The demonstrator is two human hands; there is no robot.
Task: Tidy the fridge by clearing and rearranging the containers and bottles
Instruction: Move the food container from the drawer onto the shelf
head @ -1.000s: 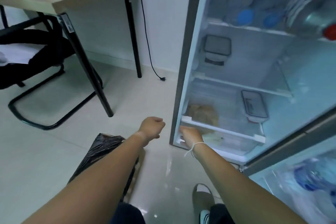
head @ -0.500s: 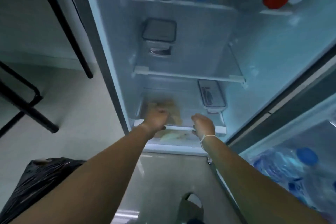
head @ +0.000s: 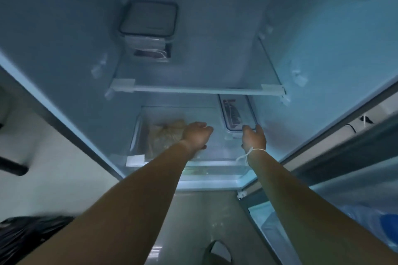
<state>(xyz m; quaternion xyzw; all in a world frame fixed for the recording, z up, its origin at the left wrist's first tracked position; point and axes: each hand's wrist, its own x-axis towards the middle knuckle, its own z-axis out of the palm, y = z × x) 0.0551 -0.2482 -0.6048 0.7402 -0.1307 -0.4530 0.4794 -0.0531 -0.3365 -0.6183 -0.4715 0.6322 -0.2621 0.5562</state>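
Note:
I look into the open fridge. A square container with a grey lid point(head: 148, 19) sits at the back left of the middle shelf point(head: 198, 89). Below it, a flat rectangular container with a clear lid and red label point(head: 235, 114) lies on the right of the lower glass shelf. My right hand point(head: 254, 139) reaches to the flat container's near end, fingers apart and touching its edge. My left hand point(head: 197, 135) hovers with its fingers curled over the glass, above a brownish bag point(head: 165, 135) in the clear crisper drawer point(head: 137, 127).
A black rubbish bag point(head: 25, 232) lies on the floor at the lower left. The open fridge door stands on the right, with blue-capped water bottles point(head: 383, 226) in its shelf. My shoe point(head: 219, 251) shows on the tiled floor below.
The view has closed in on the fridge. Both hands moved from the drawer's front rail deeper onto the lower shelf, the right one reaching the flat container.

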